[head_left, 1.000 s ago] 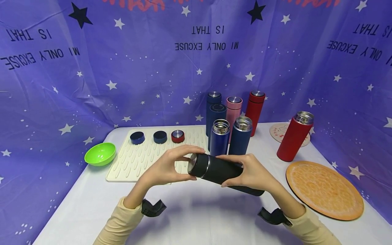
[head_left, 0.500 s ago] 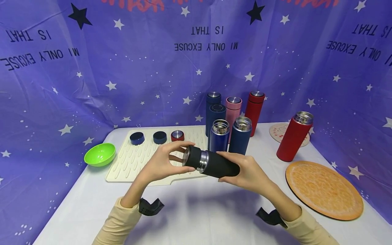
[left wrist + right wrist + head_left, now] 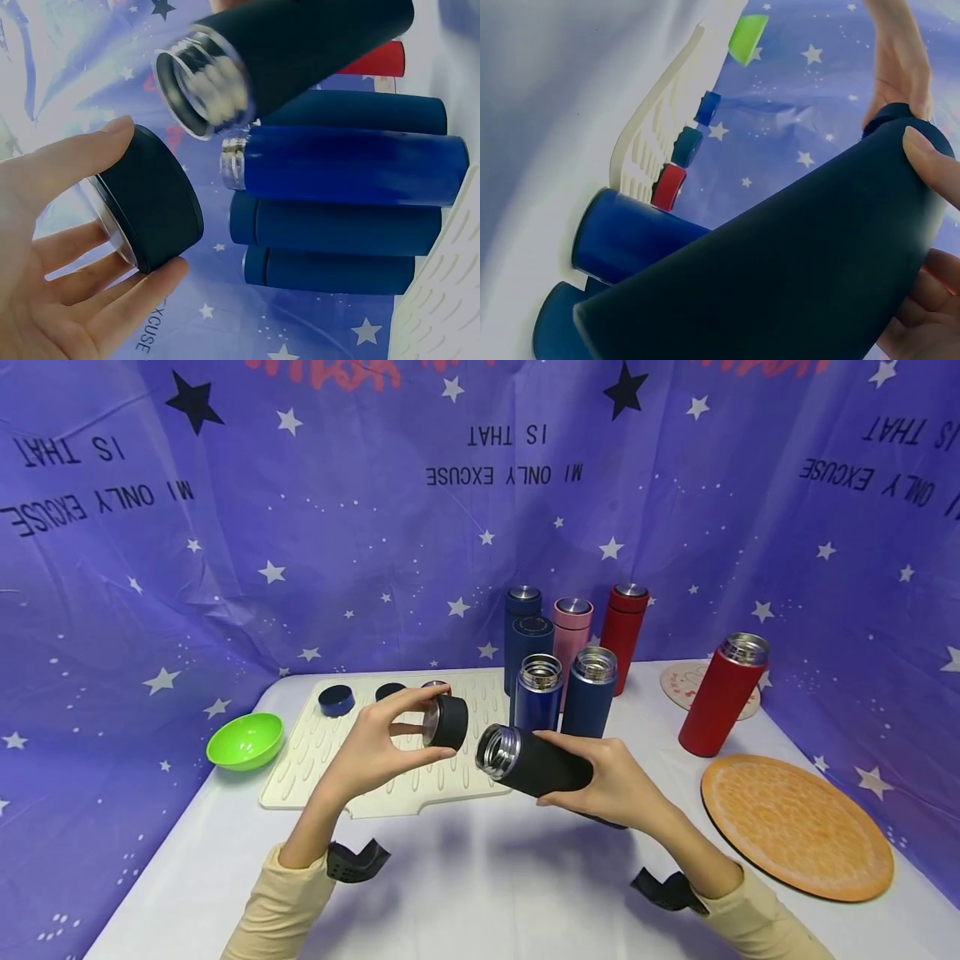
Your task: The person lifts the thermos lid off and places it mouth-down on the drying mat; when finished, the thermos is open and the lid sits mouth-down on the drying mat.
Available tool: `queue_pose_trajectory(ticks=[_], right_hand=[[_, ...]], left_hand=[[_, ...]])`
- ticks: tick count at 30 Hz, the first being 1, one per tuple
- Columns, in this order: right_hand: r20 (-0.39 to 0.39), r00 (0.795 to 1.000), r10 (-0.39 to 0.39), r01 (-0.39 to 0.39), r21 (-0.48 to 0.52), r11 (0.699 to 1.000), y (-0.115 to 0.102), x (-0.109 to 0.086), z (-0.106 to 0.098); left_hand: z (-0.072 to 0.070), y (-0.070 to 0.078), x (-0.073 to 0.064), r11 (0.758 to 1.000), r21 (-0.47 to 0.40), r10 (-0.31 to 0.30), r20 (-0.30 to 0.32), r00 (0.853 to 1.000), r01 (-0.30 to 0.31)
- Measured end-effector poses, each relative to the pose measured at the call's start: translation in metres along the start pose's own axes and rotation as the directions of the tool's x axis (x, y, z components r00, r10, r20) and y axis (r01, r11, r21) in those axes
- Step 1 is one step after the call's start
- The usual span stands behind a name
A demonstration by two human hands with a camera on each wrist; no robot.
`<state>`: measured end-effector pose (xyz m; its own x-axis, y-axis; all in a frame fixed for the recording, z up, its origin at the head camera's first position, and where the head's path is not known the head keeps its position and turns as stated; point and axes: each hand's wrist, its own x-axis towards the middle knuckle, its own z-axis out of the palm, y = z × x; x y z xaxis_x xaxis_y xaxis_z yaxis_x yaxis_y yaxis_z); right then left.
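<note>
Between thumb and fingers my left hand (image 3: 381, 737) pinches a black bottle lid (image 3: 452, 723) with a silvery top, held above the white drying mat (image 3: 300, 777). My right hand (image 3: 619, 780) grips the black thermos bottle (image 3: 553, 764) around its body, tilted with its bare steel mouth toward the lid. A gap separates lid and bottle. In the left wrist view the lid (image 3: 154, 199) sits in the fingers, below the open steel neck (image 3: 206, 82). The right wrist view shows the bottle's dark body (image 3: 772, 262) up close; its mouth is hidden there.
Behind the hands stand an open blue bottle (image 3: 538, 697), an open navy bottle (image 3: 590, 693) and several lidded ones. A blue lid (image 3: 336, 700) and others lie on the mat. At left is a green bowl (image 3: 245, 742); at right, an open red bottle (image 3: 722, 697) and an orange round mat (image 3: 797, 828).
The black lid has come off the bottle. My left hand has moved left with it, leaving the steel mouth exposed, while my right hand keeps holding the tilted bottle.
</note>
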<state>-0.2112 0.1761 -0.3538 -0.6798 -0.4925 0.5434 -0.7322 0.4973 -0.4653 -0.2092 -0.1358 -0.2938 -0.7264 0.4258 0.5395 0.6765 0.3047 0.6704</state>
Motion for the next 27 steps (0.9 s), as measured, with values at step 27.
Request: queue_pose_trajectory(ticks=[27], right_hand=[[-0.253,0.958,0.133,-0.088,0.179,0.98,0.012,-0.033,-0.025]], left_hand=[[0.018,-0.119,0.037,0.98,0.14,-0.148,0.018,0.989,0.144]])
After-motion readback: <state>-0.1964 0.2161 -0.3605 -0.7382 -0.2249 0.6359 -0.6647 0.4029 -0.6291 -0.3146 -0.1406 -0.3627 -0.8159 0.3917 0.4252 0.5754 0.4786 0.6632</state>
